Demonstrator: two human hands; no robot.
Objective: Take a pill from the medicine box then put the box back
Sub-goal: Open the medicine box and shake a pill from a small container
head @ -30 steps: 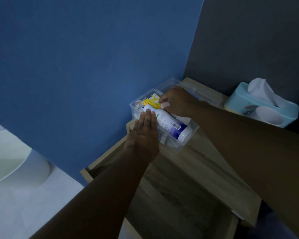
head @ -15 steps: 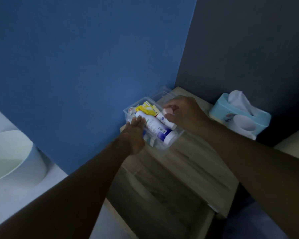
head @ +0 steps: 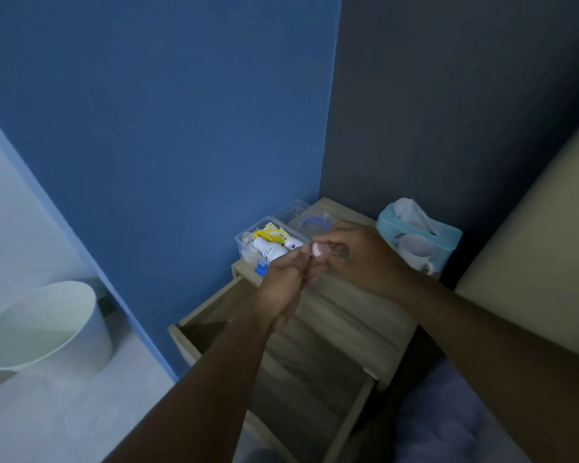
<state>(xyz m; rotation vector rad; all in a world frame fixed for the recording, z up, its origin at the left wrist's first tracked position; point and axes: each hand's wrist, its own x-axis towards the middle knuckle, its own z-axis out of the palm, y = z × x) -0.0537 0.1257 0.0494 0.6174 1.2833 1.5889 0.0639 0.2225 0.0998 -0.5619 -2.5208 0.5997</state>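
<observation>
My right hand (head: 358,259) pinches a small pink pill container (head: 319,250) by one end, raised just in front of the medicine box (head: 248,236) so both hands can work on it. My left hand (head: 283,285) comes up from below, fingertips closing on the pink end, probably to twist or pull it open; whether it grips firmly yet I cannot tell.

The medicine box sits open at the tabletop's (head: 348,305) back corner against the blue wall, holding a white bottle (head: 269,250), a yellow packet (head: 268,232) and smaller items. Its clear lid (head: 310,218) lies just behind. To the right stand a tissue box (head: 445,237) and white mug (head: 415,253), near my right wrist. The open drawer (head: 281,362) gapes below my forearms, where a dropped pill could fall.
</observation>
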